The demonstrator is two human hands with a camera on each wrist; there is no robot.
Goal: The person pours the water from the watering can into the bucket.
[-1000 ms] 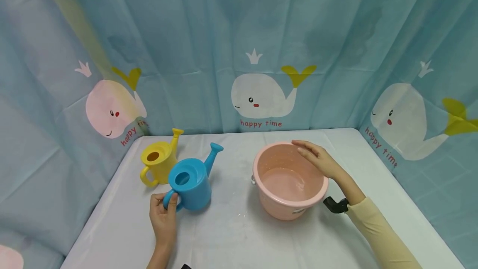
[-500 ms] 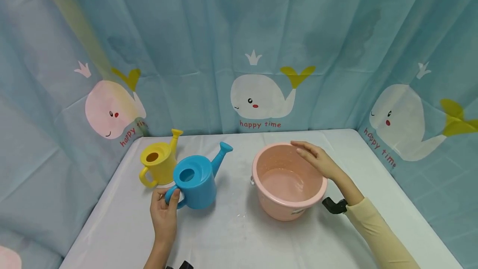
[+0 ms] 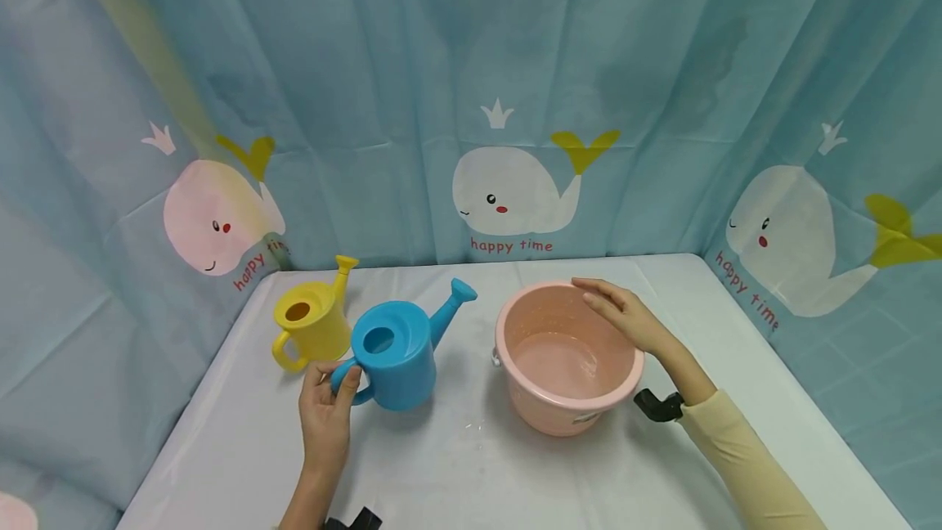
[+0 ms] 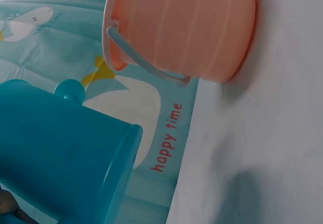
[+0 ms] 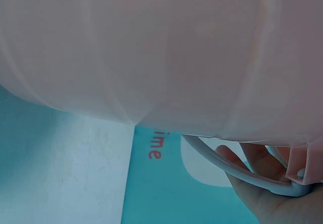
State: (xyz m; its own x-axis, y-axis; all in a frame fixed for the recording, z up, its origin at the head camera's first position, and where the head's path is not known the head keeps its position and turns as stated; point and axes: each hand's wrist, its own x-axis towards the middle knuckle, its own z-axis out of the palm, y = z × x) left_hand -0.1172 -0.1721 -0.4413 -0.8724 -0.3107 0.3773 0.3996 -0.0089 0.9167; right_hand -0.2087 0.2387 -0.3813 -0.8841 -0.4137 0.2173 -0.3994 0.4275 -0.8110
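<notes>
My left hand grips the blue watering can by its handle; my right hand rests flat-fingered on the pink bucket rim. I'd judge a firm brace there and a slow tilt of the spout over the rim best.

The camera on my head looked forward and down over the whole surface, taking in the curtain behind and the bucket. My left wrist camera sat low and close, tilted, with the blue can filling its near corner and the bucket across the surface. My right wrist camera was pressed almost against the bucket's wall, looking along it from below the rim. All three views shared the bucket.
</notes>
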